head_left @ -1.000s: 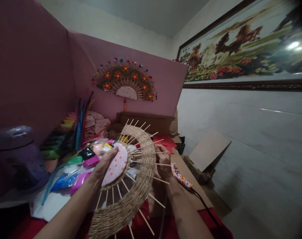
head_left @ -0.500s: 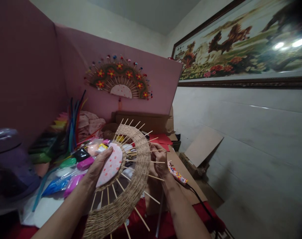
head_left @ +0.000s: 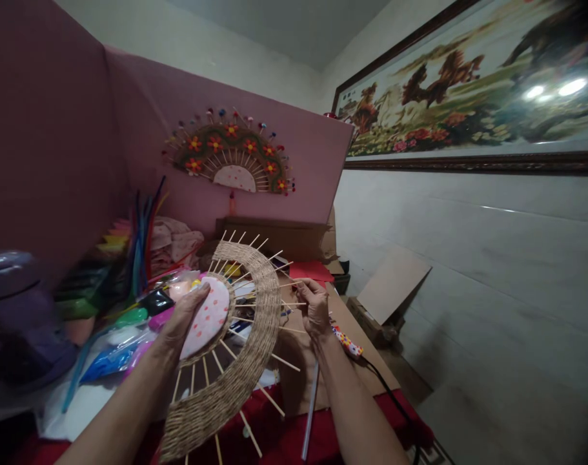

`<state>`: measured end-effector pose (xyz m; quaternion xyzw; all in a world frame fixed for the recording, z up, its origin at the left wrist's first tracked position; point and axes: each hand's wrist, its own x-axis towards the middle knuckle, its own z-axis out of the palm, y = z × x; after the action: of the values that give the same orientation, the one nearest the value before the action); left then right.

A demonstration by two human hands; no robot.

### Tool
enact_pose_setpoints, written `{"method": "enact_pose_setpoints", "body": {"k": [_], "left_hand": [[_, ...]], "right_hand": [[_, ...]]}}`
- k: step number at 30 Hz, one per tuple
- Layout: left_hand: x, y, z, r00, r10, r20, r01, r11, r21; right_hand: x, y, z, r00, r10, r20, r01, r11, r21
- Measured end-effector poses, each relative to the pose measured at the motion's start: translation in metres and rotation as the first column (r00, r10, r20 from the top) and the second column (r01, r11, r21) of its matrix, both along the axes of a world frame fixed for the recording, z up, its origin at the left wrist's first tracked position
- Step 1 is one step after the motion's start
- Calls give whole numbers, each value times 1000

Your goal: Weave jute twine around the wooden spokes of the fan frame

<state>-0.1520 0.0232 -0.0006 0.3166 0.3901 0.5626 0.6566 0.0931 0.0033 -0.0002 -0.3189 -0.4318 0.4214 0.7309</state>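
A half-round woven fan frame (head_left: pixel 266 294) stands tilted in front of me, with thin wooden sticks fanning out through its brown twine band. At its centre is a white half-disc with reddish dots (head_left: pixel 211 316). My left hand (head_left: pixel 184 316) grips this half-disc, thumb on its face and the fingers hidden behind. Beside the band's right edge, my right hand (head_left: pixel 315 307) is closed in a pinch at the tip of one stick. What lies between those fingertips is too thin to make out. Below the right wrist is a flower-patterned tool handle with a black cord (head_left: pixel 348 342).
Bagged coloured clay (head_left: pixel 110 365) and pipe cleaners (head_left: pixel 141 242) crowd the left side, near a purple container (head_left: pixel 25 323). A finished decorated fan (head_left: pixel 233 152) hangs on the pink board. Cardboard (head_left: pixel 366 368) and a clear stick (head_left: pixel 310 413) lie at the right.
The fan frame has shifted left with my left hand. My right hand stays pinched, and the gap between it and the woven band has widened.
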Motion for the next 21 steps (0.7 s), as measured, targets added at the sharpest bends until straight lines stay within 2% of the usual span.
{"method": "enact_pose_setpoints", "body": {"k": [6, 13, 21], "left_hand": [[0, 3, -2, 1000, -20, -3, 20, 1000, 20], [-2, 9, -3, 1000, 5, 0, -5, 997, 81], [0, 5, 2, 999, 32, 7, -32, 999, 25]], "right_hand": [[4, 5, 0, 995, 26, -95, -24, 999, 29], [4, 3, 1, 995, -47, -85, 55, 994, 99], [6, 2, 2, 994, -68, -91, 78, 991, 111]]}}
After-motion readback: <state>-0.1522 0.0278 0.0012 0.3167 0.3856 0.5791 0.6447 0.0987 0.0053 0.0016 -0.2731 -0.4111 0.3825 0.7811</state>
